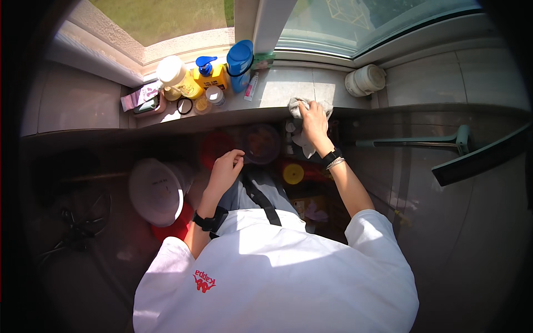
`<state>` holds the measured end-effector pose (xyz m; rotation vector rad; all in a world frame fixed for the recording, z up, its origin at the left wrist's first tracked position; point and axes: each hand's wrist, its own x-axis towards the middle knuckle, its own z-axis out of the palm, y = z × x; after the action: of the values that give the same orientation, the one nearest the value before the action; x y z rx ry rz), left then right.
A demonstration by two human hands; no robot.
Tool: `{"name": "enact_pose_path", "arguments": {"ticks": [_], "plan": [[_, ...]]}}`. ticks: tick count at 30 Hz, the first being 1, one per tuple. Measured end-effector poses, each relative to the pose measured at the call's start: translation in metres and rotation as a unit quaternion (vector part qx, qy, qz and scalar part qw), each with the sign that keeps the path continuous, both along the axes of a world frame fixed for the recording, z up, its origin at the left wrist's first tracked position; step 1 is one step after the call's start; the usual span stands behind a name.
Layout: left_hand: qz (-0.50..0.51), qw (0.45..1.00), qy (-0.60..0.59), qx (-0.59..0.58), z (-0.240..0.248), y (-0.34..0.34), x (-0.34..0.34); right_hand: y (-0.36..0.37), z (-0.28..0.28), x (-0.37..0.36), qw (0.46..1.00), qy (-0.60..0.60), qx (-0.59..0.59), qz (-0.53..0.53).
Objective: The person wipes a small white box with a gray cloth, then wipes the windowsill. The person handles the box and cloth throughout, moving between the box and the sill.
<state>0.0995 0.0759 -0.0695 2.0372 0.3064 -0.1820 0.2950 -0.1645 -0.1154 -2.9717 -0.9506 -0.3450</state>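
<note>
My right hand [315, 121] presses a crumpled grey cloth [295, 107] onto the front edge of the tiled windowsill [286, 86]. Part of the cloth hangs below the ledge. In front of my body my left hand [225, 169] is held in the air, its fingers curled in and nothing seen in them. Left of the cloth, the sill bears a white and pink tube [251, 87], a blue bottle [240, 64] and a yellow pump bottle [211, 77] with a blue top. A small white-lidded jar [215, 95] sits in front of these.
A white roll-shaped container [365, 80] lies at the sill's right end. On the right is a floor squeegee [463, 139] with a pale green handle. A white basin [156, 191] and a red one [175, 225] stand at lower left. Windows [361, 25] rise behind the sill.
</note>
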Motion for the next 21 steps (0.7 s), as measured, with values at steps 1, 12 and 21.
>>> {"name": "enact_pose_path", "arguments": {"ticks": [1, 12, 21], "plan": [[0.004, 1.0, 0.004, -0.001, -0.001, 0.002, -0.002, 0.001, 0.001, 0.005, 1.0, -0.009, 0.002, 0.006], [0.041, 0.999, 0.004, 0.0, -0.001, 0.009, -0.008, 0.032, -0.007, 0.097, 0.999, -0.021, 0.01, -0.038], [0.015, 1.0, 0.009, 0.015, 0.004, 0.001, -0.016, 0.012, -0.008, 0.022, 0.999, 0.005, -0.012, -0.031]]}}
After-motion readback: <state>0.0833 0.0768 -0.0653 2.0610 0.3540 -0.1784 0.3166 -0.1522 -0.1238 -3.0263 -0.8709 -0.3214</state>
